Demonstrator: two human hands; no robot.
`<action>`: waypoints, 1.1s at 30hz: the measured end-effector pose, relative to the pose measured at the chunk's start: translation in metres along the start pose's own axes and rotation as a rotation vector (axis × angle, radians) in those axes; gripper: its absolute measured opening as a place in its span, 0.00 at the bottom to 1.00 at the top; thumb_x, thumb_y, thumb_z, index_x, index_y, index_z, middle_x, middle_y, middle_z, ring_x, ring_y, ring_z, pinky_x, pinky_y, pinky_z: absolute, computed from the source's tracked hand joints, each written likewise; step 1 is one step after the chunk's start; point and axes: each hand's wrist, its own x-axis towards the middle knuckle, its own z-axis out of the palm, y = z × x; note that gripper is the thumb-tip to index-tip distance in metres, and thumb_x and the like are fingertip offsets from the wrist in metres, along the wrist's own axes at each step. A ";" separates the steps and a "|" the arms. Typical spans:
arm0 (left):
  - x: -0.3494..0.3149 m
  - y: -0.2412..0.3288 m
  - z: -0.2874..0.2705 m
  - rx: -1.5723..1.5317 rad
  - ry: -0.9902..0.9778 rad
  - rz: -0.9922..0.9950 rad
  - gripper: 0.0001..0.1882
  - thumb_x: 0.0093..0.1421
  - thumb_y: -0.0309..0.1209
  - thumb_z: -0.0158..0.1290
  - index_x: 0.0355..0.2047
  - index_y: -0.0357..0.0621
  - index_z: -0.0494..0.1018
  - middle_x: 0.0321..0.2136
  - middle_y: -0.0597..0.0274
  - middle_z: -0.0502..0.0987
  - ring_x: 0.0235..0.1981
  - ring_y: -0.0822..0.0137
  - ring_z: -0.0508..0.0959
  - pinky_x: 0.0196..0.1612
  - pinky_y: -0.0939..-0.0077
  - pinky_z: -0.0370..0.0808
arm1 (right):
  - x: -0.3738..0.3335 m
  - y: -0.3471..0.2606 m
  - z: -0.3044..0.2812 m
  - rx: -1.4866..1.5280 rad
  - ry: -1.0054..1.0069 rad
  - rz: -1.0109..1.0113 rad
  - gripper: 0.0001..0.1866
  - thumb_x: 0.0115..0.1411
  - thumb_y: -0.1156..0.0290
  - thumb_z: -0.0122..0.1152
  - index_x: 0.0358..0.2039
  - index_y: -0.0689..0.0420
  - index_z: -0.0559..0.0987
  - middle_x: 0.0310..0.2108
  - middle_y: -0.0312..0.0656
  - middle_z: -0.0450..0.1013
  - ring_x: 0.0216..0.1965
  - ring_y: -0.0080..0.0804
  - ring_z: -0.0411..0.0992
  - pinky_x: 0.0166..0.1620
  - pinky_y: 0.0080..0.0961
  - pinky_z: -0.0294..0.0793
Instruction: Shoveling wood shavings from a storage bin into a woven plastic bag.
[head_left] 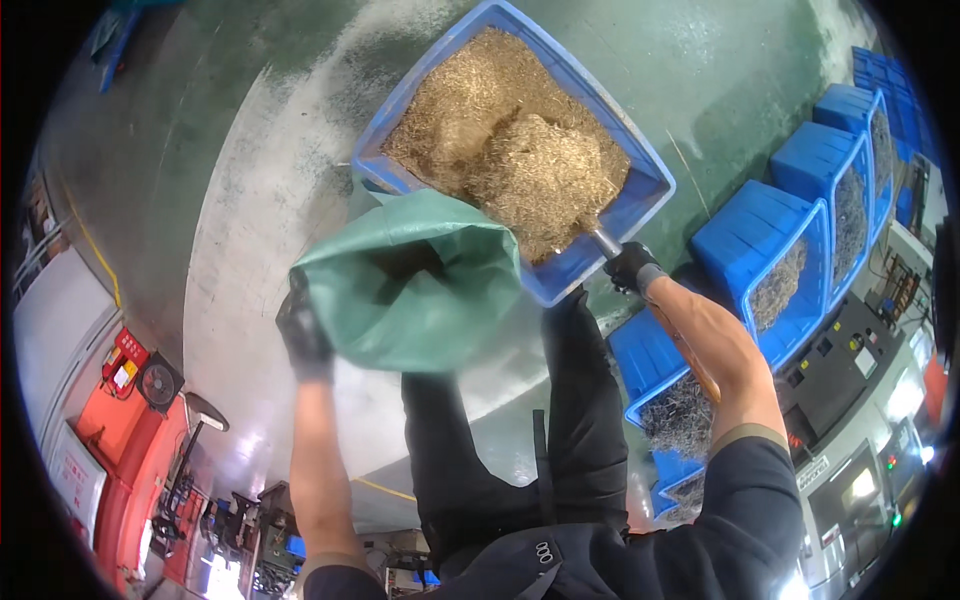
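Two gloved hands are at work, each on one thing. The right hand has its fingers wrapped around the metal shaft of one shovel; the blade is hidden among the shavings. The left hand clasps the left edge of one green sack, though blur hides the exact finger placement. The right arm is bent at the elbow, its forearm slanting up and leftward; the left forearm points almost straight up the view. The sack hangs before the two trousered legs, mouth gaping, and overlaps the near-left side of one blue tub in this view. Heaped gold-coloured shavings fill much of the tub. To the right, at least five more blue bins stand in a row, several holding greyish tangled swarf.
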 end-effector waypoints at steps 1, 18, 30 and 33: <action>0.004 -0.003 -0.002 0.228 0.002 0.126 0.20 0.70 0.39 0.46 0.45 0.33 0.76 0.35 0.46 0.81 0.34 0.60 0.81 0.38 0.67 0.78 | -0.004 0.003 -0.007 0.016 0.004 -0.013 0.15 0.52 0.67 0.64 0.33 0.68 0.80 0.18 0.43 0.75 0.16 0.31 0.74 0.18 0.31 0.71; 0.034 0.053 0.113 0.476 0.079 -0.070 0.33 0.66 0.59 0.39 0.38 0.44 0.81 0.40 0.38 0.79 0.45 0.39 0.78 0.48 0.49 0.74 | -0.151 0.055 -0.109 -0.136 0.182 -0.228 0.15 0.55 0.63 0.61 0.36 0.63 0.81 0.21 0.48 0.77 0.21 0.37 0.79 0.24 0.37 0.75; 0.031 0.084 0.128 0.528 -0.117 -0.081 0.37 0.67 0.58 0.33 0.46 0.38 0.78 0.50 0.37 0.75 0.54 0.38 0.73 0.59 0.50 0.68 | -0.163 -0.005 -0.053 -0.402 0.076 -0.223 0.19 0.55 0.63 0.62 0.41 0.63 0.79 0.28 0.51 0.80 0.26 0.39 0.80 0.31 0.37 0.79; 0.033 0.077 0.125 0.480 -0.165 -0.100 0.37 0.67 0.59 0.31 0.48 0.39 0.77 0.52 0.37 0.74 0.54 0.38 0.73 0.59 0.49 0.68 | -0.154 -0.033 -0.032 -0.471 0.025 -0.167 0.21 0.54 0.62 0.61 0.46 0.63 0.79 0.32 0.52 0.80 0.28 0.41 0.81 0.35 0.38 0.79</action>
